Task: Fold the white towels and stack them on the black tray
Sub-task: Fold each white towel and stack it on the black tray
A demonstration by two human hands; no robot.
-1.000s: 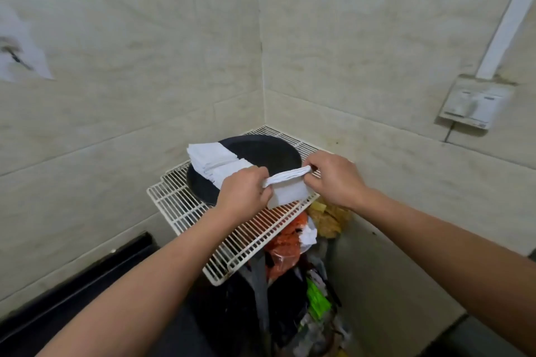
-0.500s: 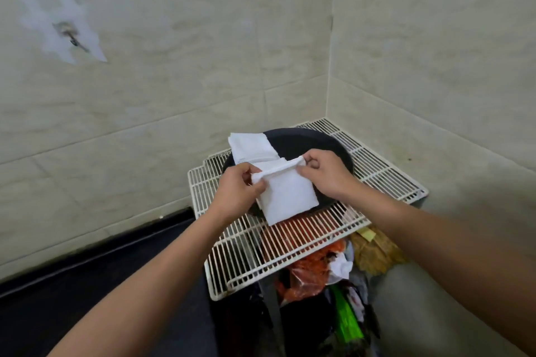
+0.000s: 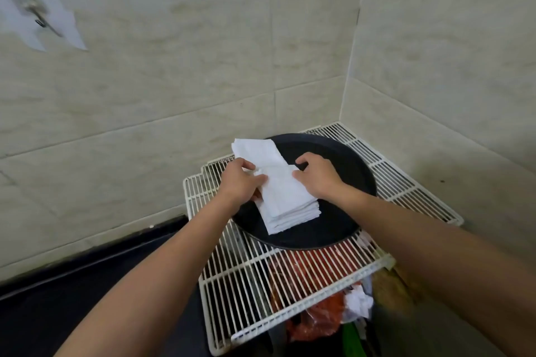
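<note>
A round black tray [image 3: 342,223] sits on a white wire rack [image 3: 249,278] in the wall corner. A stack of folded white towels [image 3: 287,206] lies on the tray's left half. A second white towel pile [image 3: 256,151] rests behind it, overhanging the tray's far-left rim. My left hand [image 3: 239,181] pinches the top towel's left edge. On the right, my right hand [image 3: 316,175] presses fingertips onto the same towel's edge, flattening it on the stack.
Tiled walls close in behind and to the right of the rack. Under the rack sits a bin with red, orange and green rubbish [image 3: 319,319]. A dark floor strip [image 3: 72,293] runs along the left wall. A torn patch with a hook [image 3: 37,17] marks the left wall.
The towel I held up between both hands has come down flat onto the stack on the tray. The view has swung left and closer to the rack.
</note>
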